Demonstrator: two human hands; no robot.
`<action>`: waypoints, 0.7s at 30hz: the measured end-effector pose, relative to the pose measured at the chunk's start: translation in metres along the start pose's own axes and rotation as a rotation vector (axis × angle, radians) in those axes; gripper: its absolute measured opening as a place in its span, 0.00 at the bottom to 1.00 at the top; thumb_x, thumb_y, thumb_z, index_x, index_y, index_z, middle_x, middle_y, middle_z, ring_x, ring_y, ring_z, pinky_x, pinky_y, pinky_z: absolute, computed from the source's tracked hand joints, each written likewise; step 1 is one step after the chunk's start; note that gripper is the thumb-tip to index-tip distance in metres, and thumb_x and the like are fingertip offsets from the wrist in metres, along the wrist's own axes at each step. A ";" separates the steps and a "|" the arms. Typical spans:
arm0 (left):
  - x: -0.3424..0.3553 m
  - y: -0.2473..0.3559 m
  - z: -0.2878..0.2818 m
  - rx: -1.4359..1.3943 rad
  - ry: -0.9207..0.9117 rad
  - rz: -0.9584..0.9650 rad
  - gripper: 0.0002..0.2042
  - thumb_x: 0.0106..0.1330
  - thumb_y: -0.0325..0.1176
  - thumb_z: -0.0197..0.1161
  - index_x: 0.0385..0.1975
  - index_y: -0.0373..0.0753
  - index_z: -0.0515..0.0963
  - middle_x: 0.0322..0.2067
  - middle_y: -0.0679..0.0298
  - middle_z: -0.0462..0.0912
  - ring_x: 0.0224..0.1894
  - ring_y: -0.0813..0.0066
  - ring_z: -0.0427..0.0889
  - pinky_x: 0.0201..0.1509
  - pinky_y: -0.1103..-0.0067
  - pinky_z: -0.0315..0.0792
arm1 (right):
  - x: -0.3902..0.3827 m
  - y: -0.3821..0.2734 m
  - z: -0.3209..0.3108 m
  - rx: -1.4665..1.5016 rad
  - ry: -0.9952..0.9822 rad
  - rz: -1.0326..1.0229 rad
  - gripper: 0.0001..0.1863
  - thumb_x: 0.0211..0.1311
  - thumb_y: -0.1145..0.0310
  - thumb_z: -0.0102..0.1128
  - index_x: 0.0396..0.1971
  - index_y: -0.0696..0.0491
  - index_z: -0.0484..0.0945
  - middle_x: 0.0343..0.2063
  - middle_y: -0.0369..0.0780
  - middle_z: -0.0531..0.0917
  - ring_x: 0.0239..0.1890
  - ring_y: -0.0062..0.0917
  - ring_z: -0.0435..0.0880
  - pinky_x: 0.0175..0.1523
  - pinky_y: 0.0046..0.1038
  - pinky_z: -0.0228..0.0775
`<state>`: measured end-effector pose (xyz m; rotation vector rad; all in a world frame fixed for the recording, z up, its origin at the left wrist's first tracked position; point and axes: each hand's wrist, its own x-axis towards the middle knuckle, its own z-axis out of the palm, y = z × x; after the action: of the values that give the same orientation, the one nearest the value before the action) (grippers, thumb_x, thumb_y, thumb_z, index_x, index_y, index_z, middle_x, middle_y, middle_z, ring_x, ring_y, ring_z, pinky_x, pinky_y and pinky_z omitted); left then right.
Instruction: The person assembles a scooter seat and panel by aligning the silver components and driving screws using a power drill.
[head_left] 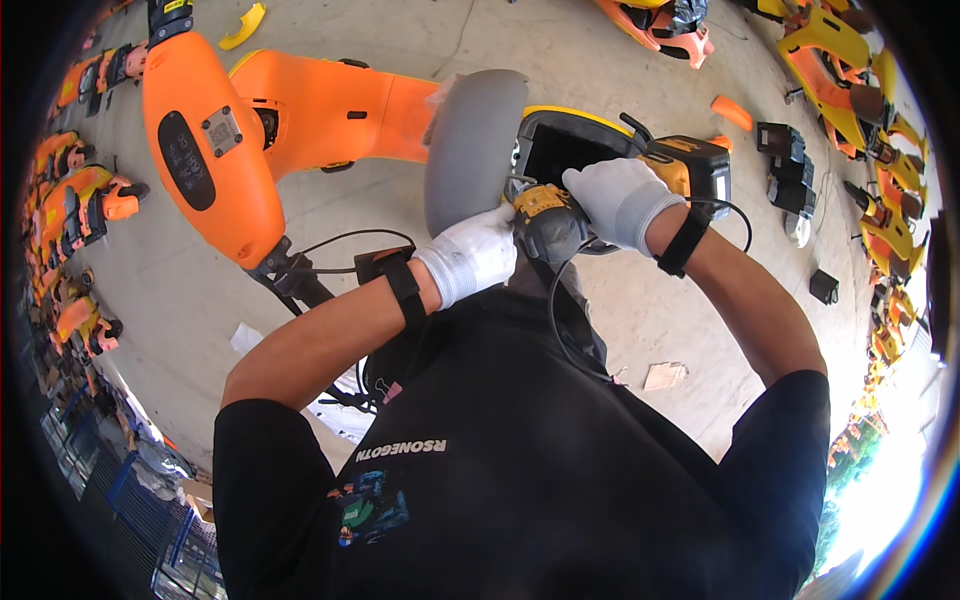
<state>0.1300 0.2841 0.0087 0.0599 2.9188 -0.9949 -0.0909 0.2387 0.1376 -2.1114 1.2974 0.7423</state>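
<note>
A yellow-and-black cordless drill [548, 222] lies between my two gloved hands, its head towards me. My right hand [622, 203], in a white glove, is closed round its handle; a black-and-yellow block [700, 170], seemingly its battery, shows beyond that hand. Against the drill's front end, by the edge of a raised grey seat [472, 140], are the fingers of my left hand [472, 252]. They are pressed together, and their tips are partly hidden. The seat belongs to an orange scooter [330, 110]. Beside it gapes a dark open compartment [575, 150] with a yellow rim.
The scooter's orange front panel [200, 150] and a black handlebar grip [310, 288] extend to the left. Black cables hang near both wrists. On the concrete floor lie an orange panel [733, 112], black boxes [783, 165] and a cardboard piece [665, 376]. Rows of scooters line both sides.
</note>
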 end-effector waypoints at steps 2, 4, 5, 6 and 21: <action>-0.003 -0.041 -0.033 -0.466 -0.098 -0.110 0.10 0.60 0.36 0.55 0.25 0.47 0.86 0.27 0.69 0.85 0.37 0.72 0.80 0.56 0.76 0.64 | 0.000 0.000 0.000 -0.005 0.000 -0.005 0.08 0.59 0.69 0.58 0.38 0.54 0.77 0.32 0.46 0.84 0.39 0.40 0.85 0.44 0.39 0.78; -0.004 -0.053 -0.043 -0.573 -0.201 -0.005 0.09 0.56 0.35 0.58 0.22 0.48 0.86 0.24 0.71 0.85 0.34 0.75 0.80 0.54 0.76 0.64 | 0.002 0.003 0.006 0.004 -0.001 0.000 0.10 0.56 0.68 0.60 0.38 0.54 0.76 0.32 0.45 0.84 0.39 0.41 0.85 0.43 0.40 0.77; -0.004 -0.053 -0.043 -0.573 -0.203 -0.008 0.09 0.56 0.35 0.58 0.22 0.48 0.86 0.24 0.71 0.85 0.34 0.75 0.80 0.54 0.76 0.64 | 0.003 0.004 0.007 0.018 -0.003 0.010 0.13 0.53 0.67 0.63 0.38 0.53 0.74 0.32 0.45 0.83 0.39 0.41 0.84 0.43 0.41 0.76; -0.004 -0.052 -0.042 -0.615 -0.236 -0.007 0.09 0.55 0.35 0.58 0.22 0.48 0.86 0.24 0.71 0.85 0.34 0.74 0.80 0.54 0.76 0.64 | 0.003 0.004 0.007 0.015 -0.004 0.007 0.13 0.53 0.67 0.63 0.38 0.53 0.74 0.32 0.45 0.83 0.39 0.41 0.84 0.43 0.41 0.76; -0.002 -0.045 -0.040 -0.606 -0.242 0.006 0.09 0.57 0.33 0.58 0.26 0.45 0.87 0.26 0.68 0.86 0.36 0.70 0.82 0.61 0.74 0.62 | 0.002 -0.003 0.000 0.003 -0.030 0.020 0.10 0.58 0.69 0.59 0.38 0.53 0.78 0.34 0.45 0.84 0.42 0.40 0.85 0.46 0.39 0.77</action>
<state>0.1280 0.2734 0.0677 -0.0738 2.8456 -0.0751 -0.0875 0.2382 0.1369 -2.0804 1.3047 0.7767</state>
